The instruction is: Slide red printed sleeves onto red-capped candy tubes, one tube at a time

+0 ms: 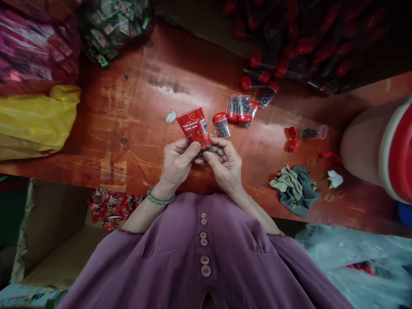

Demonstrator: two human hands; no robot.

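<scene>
Background red-capped tubes lie dim; hands hide red packet base.

Illumination is dim and warm overall. The worktop centre is moderately lit, with soft sheen near its far edge. The upper right corner falls into deep shadow. Wide-angle distortion bends the frame edges. Focus is acceptable centrally; corners are soft and vignetted.
</scene>
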